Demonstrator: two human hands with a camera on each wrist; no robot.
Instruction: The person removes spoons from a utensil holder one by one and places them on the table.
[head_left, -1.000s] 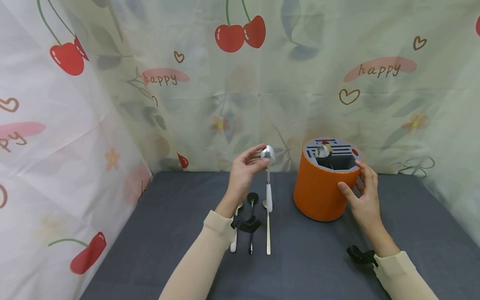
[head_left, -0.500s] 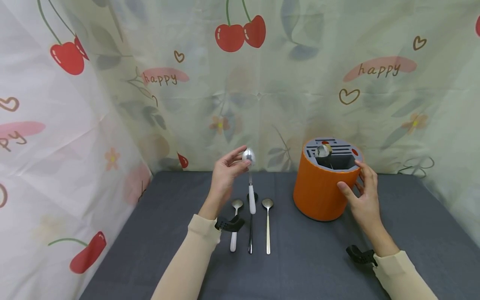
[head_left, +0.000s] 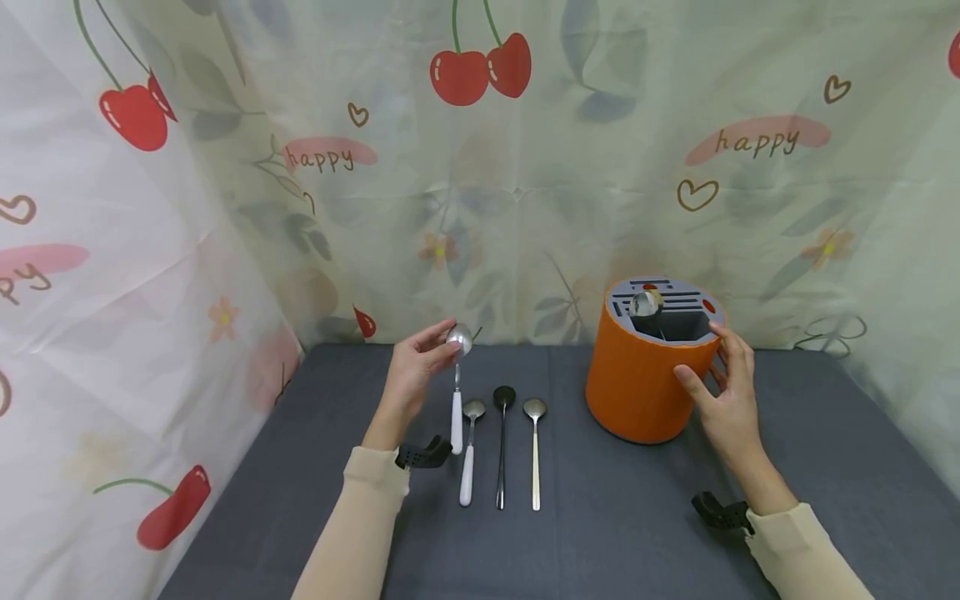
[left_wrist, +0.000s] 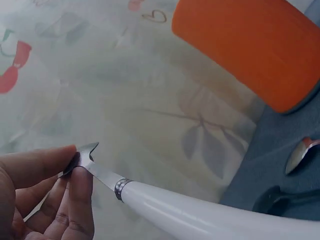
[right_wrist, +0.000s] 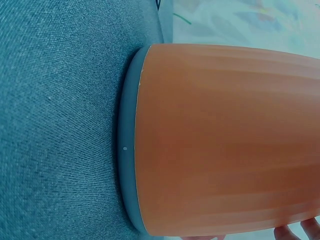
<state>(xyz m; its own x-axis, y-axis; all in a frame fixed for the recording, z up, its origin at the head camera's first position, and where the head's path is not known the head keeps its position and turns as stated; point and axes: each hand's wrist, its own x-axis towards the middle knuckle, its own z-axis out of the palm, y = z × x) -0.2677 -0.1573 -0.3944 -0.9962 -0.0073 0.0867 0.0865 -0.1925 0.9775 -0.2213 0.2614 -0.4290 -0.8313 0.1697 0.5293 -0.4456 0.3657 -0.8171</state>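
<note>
My left hand (head_left: 408,371) pinches a spoon (head_left: 457,417) by its metal bowl between thumb and fingers. Its white handle hangs down, and a decorated metal collar shows where handle meets neck in the left wrist view. On the table lie three more spoons, side by side: a white-handled spoon (head_left: 467,467), a black spoon (head_left: 502,450) and a spoon with a pale gold handle (head_left: 536,458). My right hand (head_left: 727,400) holds the right side of a round orange knife block (head_left: 637,383), thumb on its front and fingers round the side.
Slots and a larger opening mark the grey top (head_left: 693,304) of the block, where a round-ended utensil (head_left: 645,303) sticks up. Dark grey cloth covers the table (head_left: 600,517). A patterned curtain (head_left: 517,233) stands behind and at the sides.
My left hand has carried the held spoon leftward and lower, from over the right-hand spoon to left of the row. My right hand and the knife block stay in place.
</note>
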